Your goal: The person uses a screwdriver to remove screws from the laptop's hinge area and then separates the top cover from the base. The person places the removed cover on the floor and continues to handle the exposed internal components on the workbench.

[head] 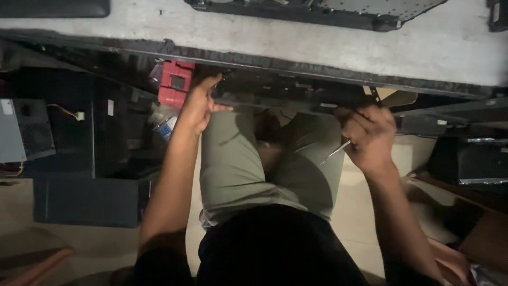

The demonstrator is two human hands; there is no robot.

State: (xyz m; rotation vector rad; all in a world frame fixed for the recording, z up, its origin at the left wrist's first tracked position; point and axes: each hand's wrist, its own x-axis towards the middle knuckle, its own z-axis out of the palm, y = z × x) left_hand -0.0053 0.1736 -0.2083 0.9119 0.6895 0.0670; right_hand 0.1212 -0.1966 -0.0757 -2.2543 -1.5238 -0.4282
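The view is taken from above, down over the lap of a seated person in olive shorts [233,164] and a dark top. A pale counter [296,39] crosses the top of the frame; its dark front edge [317,69] runs slightly downward to the right.

The left hand [200,106] is raised to the underside of that edge, fingers loosely curled and the thumb pointed right; it is seen touching a dark flat device [280,92] held just under the counter edge. Whether the device is actually gripped cannot be told in the dim light.

The right hand [370,137] is closed around a thin metal tool [334,152], apparently a small screwdriver, whose shaft slants down to the left from the fist. This hand is placed just beneath the right end of the dark device.

A red box-like object [177,83] is noted just left of the left hand. A grey metal unit [24,130] with loose wires is seen at far left, and a dark case [84,201] on the floor below it.
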